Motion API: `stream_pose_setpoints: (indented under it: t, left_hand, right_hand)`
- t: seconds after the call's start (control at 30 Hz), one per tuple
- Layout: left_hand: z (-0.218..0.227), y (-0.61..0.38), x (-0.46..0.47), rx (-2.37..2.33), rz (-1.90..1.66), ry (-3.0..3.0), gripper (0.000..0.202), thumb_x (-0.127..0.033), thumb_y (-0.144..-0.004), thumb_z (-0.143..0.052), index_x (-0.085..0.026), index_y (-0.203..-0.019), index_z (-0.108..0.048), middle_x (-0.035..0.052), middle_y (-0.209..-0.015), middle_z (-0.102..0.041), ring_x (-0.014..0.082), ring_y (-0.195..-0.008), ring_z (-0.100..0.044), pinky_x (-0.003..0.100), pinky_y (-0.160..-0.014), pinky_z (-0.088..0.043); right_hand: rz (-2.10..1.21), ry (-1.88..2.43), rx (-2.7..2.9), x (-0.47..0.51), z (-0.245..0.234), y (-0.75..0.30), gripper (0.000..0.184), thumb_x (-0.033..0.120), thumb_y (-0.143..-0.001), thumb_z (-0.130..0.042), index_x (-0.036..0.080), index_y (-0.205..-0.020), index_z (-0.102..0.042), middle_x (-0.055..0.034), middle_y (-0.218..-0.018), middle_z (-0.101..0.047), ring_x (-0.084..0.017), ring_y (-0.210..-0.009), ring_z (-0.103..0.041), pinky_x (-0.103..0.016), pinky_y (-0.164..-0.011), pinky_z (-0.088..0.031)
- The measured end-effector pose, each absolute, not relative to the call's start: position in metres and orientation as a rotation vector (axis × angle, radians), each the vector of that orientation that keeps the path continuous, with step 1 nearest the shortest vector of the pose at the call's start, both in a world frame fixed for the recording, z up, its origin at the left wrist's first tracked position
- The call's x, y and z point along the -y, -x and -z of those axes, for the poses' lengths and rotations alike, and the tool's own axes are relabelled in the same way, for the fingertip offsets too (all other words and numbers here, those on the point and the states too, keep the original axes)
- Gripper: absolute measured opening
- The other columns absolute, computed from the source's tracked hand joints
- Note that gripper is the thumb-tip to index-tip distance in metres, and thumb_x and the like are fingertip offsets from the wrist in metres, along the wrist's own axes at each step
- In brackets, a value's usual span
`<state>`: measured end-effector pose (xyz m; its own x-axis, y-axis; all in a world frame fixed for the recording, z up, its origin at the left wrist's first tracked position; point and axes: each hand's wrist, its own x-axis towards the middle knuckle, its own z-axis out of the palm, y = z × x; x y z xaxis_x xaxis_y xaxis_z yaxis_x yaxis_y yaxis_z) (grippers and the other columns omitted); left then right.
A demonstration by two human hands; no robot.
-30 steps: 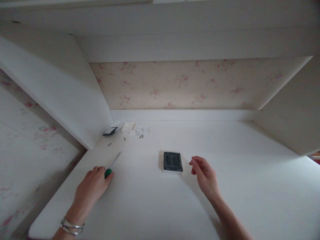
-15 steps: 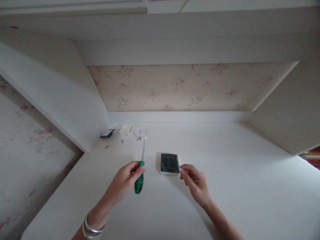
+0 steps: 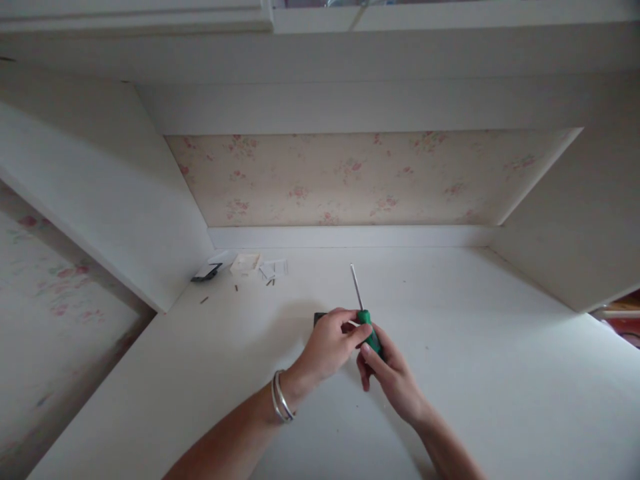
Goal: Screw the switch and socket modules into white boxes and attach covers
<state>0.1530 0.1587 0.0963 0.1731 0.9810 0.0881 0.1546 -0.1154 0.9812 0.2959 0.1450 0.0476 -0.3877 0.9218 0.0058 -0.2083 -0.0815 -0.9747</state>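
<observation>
A screwdriver (image 3: pixel 364 315) with a green handle points its metal shaft up and away from me. My left hand (image 3: pixel 331 341) pinches the upper handle between thumb and fingers. Lower down, my right hand (image 3: pixel 393 373) has its thumb and fingers closed round the same handle. Behind my left hand lies a dark square switch plate (image 3: pixel 319 317) on the white desk; only its far left corner shows, the rest being covered by the hand.
Small screws (image 3: pixel 271 283) lie on the desk (image 3: pixel 450 373) at the back left. Beside them are a white plastic frame (image 3: pixel 245 263), clear and white pieces (image 3: pixel 274 269) and a dark plate (image 3: pixel 206 272). White side panels and an overhead shelf (image 3: pixel 320 57) surround the desk.
My left hand has carried the screwdriver rightward, over and past the switch plate. My right hand, empty before, has closed on the handle. The view has shifted slightly.
</observation>
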Motion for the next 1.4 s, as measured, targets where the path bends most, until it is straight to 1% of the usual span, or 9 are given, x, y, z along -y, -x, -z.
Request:
stream_pose_setpoints:
  t: [0.07,0.2,0.3,0.4,0.57,0.73,0.87,1.2,1.4]
  left_hand:
    - [-0.091,-0.142,-0.170,-1.239,-1.098,-1.654,0.026,-0.036,-0.082,-0.061,-0.018,-0.099,-0.069,0.0070,-0.104,-0.063,0.0156,-0.080,-0.062,0.025,-0.074,-0.050]
    - [-0.071,-0.088,-0.197,-1.666,-1.030,-1.844,0.023,-0.031,-0.087,-0.051,-0.018,-0.088,-0.070,0.0057,-0.091,-0.067,0.0172,-0.078,-0.063,0.027,-0.075,-0.049]
    - [-0.055,-0.035,-0.210,-2.205,-0.730,-1.924,0.023,-0.029,-0.089,-0.046,-0.020,-0.091,-0.068,0.0037,-0.096,-0.067,0.0172,-0.083,-0.062,0.026,-0.078,-0.047]
    - [-0.046,0.007,-0.216,-2.442,-0.617,-1.823,0.025,-0.027,-0.089,-0.043,-0.018,-0.096,-0.066,0.0085,-0.106,-0.063,0.0223,-0.092,-0.061,0.030,-0.079,-0.046]
    - [-0.038,0.036,-0.223,-2.553,-0.437,-1.803,0.031,-0.034,-0.088,-0.045,-0.016,-0.105,-0.064,0.0125,-0.110,-0.059,0.0260,-0.091,-0.061,0.033,-0.076,-0.046]
    - [-0.028,0.035,-0.232,-2.532,-0.384,-1.845,0.035,-0.039,-0.089,-0.042,-0.019,-0.106,-0.065,0.0121,-0.110,-0.059,0.0277,-0.090,-0.061,0.034,-0.072,-0.046]
    - [-0.023,0.035,-0.237,-2.552,-0.397,-1.811,0.033,-0.038,-0.090,-0.040,-0.021,-0.098,-0.068,0.0096,-0.108,-0.060,0.0252,-0.086,-0.062,0.032,-0.068,-0.046]
    - [-0.028,0.035,-0.224,-2.599,-0.496,-1.786,0.029,-0.029,-0.092,-0.039,-0.018,-0.098,-0.065,0.0095,-0.106,-0.061,0.0235,-0.092,-0.061,0.030,-0.073,-0.046]
    - [-0.040,0.015,-0.194,-2.278,-0.893,-1.934,0.023,-0.029,-0.091,-0.042,-0.017,-0.096,-0.061,0.0070,-0.103,-0.061,0.0199,-0.089,-0.062,0.029,-0.080,-0.046]
  right_hand:
    - [-1.570,0.921,1.163,-0.149,-0.047,-0.298,0.039,0.043,-0.087,-0.055,0.024,-0.120,-0.047,0.0035,-0.067,-0.048,-0.009,-0.048,-0.041,-0.020,-0.036,-0.036]
    - [-1.379,1.026,0.954,-0.158,-0.046,-0.307,0.025,0.042,-0.081,-0.062,0.023,-0.095,-0.054,0.0041,-0.067,-0.047,-0.007,-0.047,-0.038,-0.019,-0.035,-0.031]
    - [-1.287,1.091,0.918,-0.162,-0.043,-0.310,0.022,0.041,-0.079,-0.063,0.022,-0.084,-0.054,0.0050,-0.062,-0.045,-0.008,-0.046,-0.038,-0.020,-0.037,-0.031]
    - [-1.298,1.109,0.935,-0.162,-0.040,-0.307,0.023,0.042,-0.079,-0.063,0.022,-0.090,-0.056,0.0054,-0.061,-0.045,-0.008,-0.046,-0.038,-0.020,-0.037,-0.032]
    - [-1.310,1.153,1.020,-0.159,-0.036,-0.300,0.038,0.043,-0.080,-0.062,0.022,-0.111,-0.055,0.0066,-0.056,-0.043,-0.009,-0.047,-0.037,-0.021,-0.039,-0.034]
    - [-1.307,1.203,1.037,-0.161,-0.031,-0.299,0.040,0.045,-0.080,-0.061,0.022,-0.111,-0.055,0.0076,-0.053,-0.042,-0.010,-0.045,-0.037,-0.022,-0.040,-0.033]
    - [-1.315,1.222,1.043,-0.165,-0.027,-0.300,0.039,0.046,-0.080,-0.061,0.021,-0.109,-0.055,0.0076,-0.052,-0.041,-0.010,-0.045,-0.036,-0.022,-0.040,-0.031]
    - [-1.295,1.294,1.091,-0.168,-0.024,-0.298,0.041,0.046,-0.082,-0.059,0.020,-0.114,-0.054,0.0074,-0.051,-0.041,-0.010,-0.045,-0.036,-0.023,-0.042,-0.031]
    - [-1.323,1.305,1.083,-0.169,-0.020,-0.294,0.042,0.048,-0.081,-0.060,0.020,-0.112,-0.055,0.0078,-0.050,-0.042,-0.010,-0.043,-0.036,-0.023,-0.042,-0.030]
